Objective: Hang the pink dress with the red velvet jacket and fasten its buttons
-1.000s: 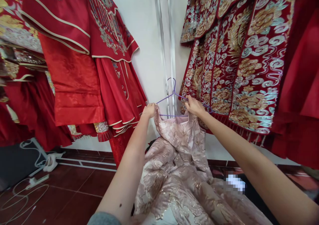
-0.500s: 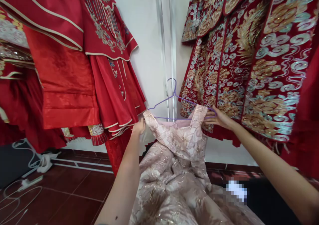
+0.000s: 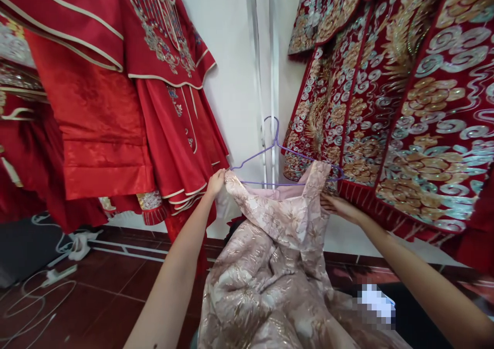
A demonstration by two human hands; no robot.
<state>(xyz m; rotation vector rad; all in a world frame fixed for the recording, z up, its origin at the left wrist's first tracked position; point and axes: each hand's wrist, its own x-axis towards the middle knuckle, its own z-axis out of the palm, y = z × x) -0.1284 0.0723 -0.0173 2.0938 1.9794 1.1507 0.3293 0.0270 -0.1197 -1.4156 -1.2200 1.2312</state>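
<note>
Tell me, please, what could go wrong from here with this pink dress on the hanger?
The right strap sits near the tip of the thin purple hanger; with the pink dress bunched heavily below, it might slip off. That hanger tip is close to the embroidered red robe and could snag its threads. The left hand pinches only the other strap, so a tug might tilt the hanger.

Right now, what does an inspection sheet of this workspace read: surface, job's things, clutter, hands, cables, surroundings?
Surface: red tiled floor; no table seen.
Job's things: pink dress draped by its straps on a purple hanger.
Clutter: blurred white item low at right.
Hands: left hand pinches the dress strap; right hand touches the dress's side, grip unclear.
Cables: white cables on the floor at left.
Surroundings: red robes both sides, white wall between.
</note>
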